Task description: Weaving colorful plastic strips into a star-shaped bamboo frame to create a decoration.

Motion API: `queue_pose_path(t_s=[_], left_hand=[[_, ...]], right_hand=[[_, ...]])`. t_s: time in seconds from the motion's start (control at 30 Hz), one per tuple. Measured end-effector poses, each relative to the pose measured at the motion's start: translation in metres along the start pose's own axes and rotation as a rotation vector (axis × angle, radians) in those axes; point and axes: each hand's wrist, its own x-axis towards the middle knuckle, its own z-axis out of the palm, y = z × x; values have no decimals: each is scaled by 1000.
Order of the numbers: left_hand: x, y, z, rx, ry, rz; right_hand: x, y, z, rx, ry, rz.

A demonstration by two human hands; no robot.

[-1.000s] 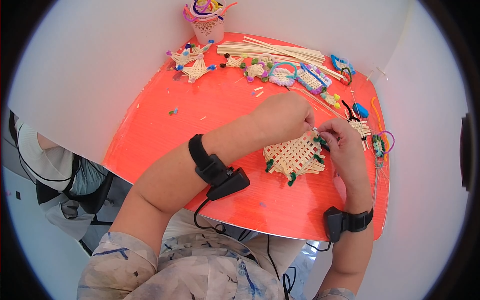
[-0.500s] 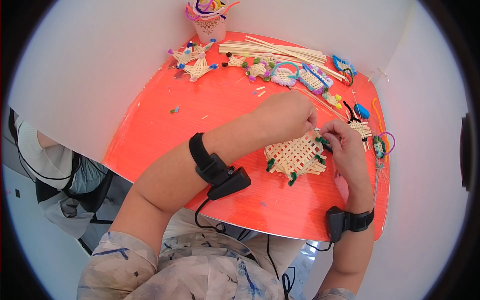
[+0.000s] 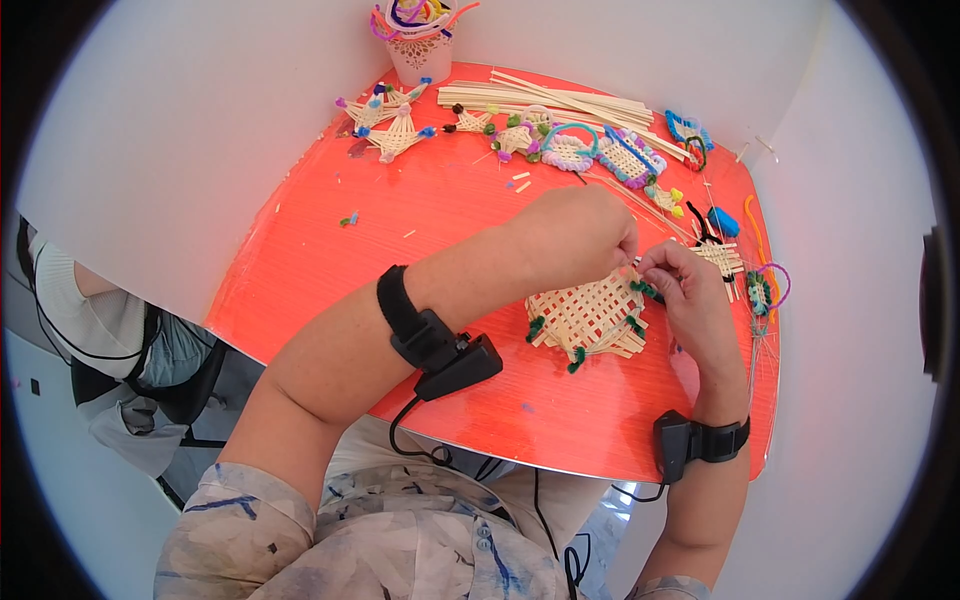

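A woven mat of pale bamboo strips (image 3: 590, 312) lies on the red table, with dark green fuzzy wire twisted round several of its corners; one such tuft (image 3: 577, 360) shows at the near edge. At the mat's far right corner my left hand (image 3: 598, 225) is closed in a pinch, its fingertips mostly hidden behind the hand. Right beside it, my right hand (image 3: 690, 290) has thumb and forefinger pressed together. Under those fingers, by the green tuft, a small dark thing shows that I cannot make out. The two hands' fingertips nearly meet.
Along the back lie bundled bamboo strips (image 3: 550, 100), woven stars (image 3: 398, 135) and a framed woven piece (image 3: 630, 157). A pink pot (image 3: 415, 55) of fuzzy wires stands at the back left. On the right is another woven piece (image 3: 718, 258). Another person (image 3: 110, 310) sits left.
The woven mat has shifted and turned slightly, its near corner moving a little left and up. Both hands stay at its far right corner, almost unmoved.
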Motion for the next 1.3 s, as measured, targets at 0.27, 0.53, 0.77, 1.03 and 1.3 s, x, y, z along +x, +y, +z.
queue_pose_path(t_s=[0.27,0.53,0.77,1.03,1.3], left_hand=[[1,0,1,6,3,15],[-2,1,-2,-3,-35,48],[-2,1,0,10,16,81],[-5,8,-5,78,66,109],[-4,8,-4,83,57,112]], right_hand=[[-1,1,-3,12,-25,0],[0,-4,-6,58,-98,-9],[-1,0,-11,66,-137,12],[-2,-5,-12,58,-141,60],[-2,-3,-6,-7,-110,31]])
